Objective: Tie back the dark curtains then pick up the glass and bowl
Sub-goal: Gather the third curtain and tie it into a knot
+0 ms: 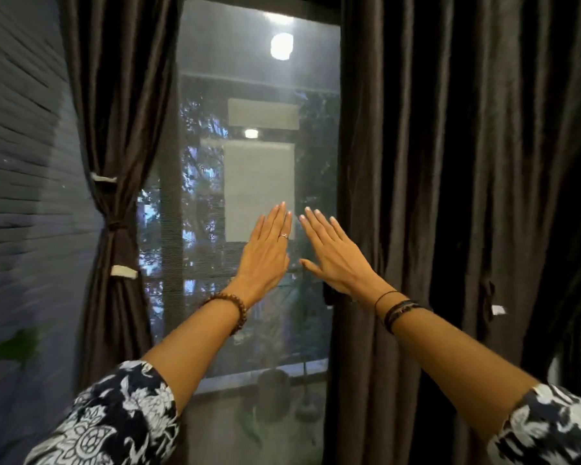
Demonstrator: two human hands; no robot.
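Note:
The left dark curtain (114, 122) hangs gathered, bound at its waist by a dark tieback (114, 226). The right dark curtain (450, 162) hangs loose and wide; a dark tieback (486, 298) with a white tag dangles at its right part. My left hand (265, 253) and my right hand (332, 253) are raised side by side before the window, fingers straight, palms away from me, holding nothing. My right hand lies just left of the right curtain's inner edge. No glass or bowl is in view.
A window (259, 146) with a mesh screen fills the gap between the curtains and reflects room lights. A blue-grey textured wall (21, 162) stands at the left. A sill (269, 372) runs below the glass.

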